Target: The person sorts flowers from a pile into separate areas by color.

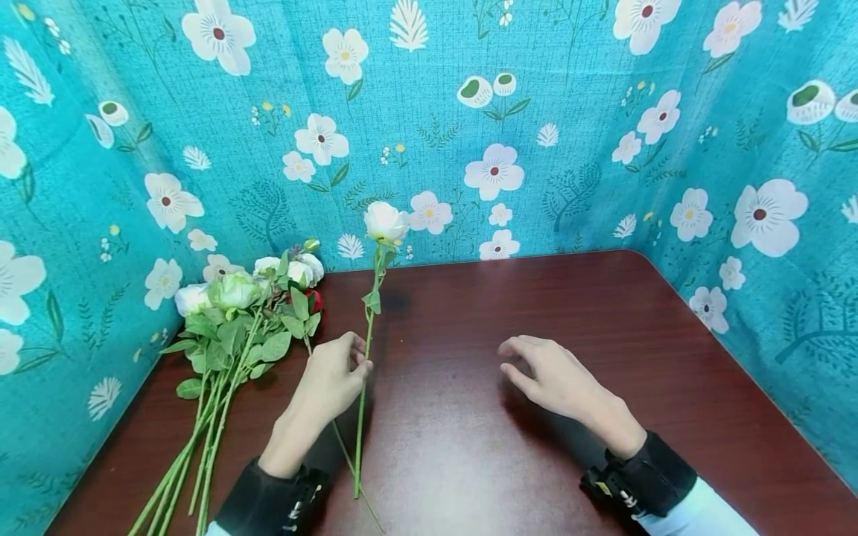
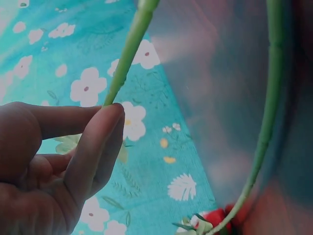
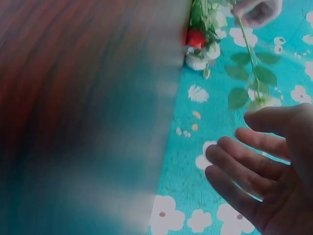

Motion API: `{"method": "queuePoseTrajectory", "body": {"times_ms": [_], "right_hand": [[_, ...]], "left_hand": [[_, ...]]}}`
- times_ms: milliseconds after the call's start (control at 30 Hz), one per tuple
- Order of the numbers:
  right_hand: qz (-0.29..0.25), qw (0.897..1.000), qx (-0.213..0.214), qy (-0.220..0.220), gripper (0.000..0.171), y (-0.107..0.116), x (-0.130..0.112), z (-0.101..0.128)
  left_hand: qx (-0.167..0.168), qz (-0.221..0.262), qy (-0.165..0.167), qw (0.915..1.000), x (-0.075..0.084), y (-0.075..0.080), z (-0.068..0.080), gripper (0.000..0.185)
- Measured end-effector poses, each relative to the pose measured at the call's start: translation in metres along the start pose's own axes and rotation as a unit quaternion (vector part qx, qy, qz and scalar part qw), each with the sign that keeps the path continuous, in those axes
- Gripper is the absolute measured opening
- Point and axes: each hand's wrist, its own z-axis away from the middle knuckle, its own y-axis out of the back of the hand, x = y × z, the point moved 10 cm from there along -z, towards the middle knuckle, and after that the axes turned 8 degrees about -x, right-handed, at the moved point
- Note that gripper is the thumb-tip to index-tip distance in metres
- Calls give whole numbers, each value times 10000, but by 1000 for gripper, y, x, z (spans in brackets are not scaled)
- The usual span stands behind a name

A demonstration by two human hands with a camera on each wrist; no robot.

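My left hand (image 1: 328, 376) pinches the long green stem of a white rose (image 1: 386, 222) between thumb and fingertips. The rose stands nearly upright, bloom at the top, with a few leaves below it. In the left wrist view the pinched stem (image 2: 128, 56) rises from the fingertips. My right hand (image 1: 555, 378) hovers over the right half of the table with fingers loosely bent, holding nothing. In the right wrist view its fingers (image 3: 242, 164) are spread apart. Left of my left hand lies a bunch of flowers (image 1: 234, 292) with white and pale green blooms.
A red flower (image 1: 315, 301) shows at the bunch's right side. One thin stem (image 1: 343, 445) passes under my left hand towards the front. The dark brown table (image 1: 442, 327) is bordered by a turquoise floral cloth (image 1: 429, 97) at the back and both sides.
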Motion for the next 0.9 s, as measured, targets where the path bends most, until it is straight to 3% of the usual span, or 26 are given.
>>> {"method": "queuePoseTrajectory", "body": {"times_ms": [267,567,900], "right_hand": [[-986,9950,41,137,13,-10,-20,-6],[-1686,9853,-26,273,10,-24,-43,-10],[-2308,9729,-121,68,14,-38,-56,-12]], "left_hand": [[-151,411,-174,9989,20,-14,-5,16],[-432,1175,-32,9921,27,-32,-5,19],[-560,2087,-299,9759,46,-51,-7,25]]}}
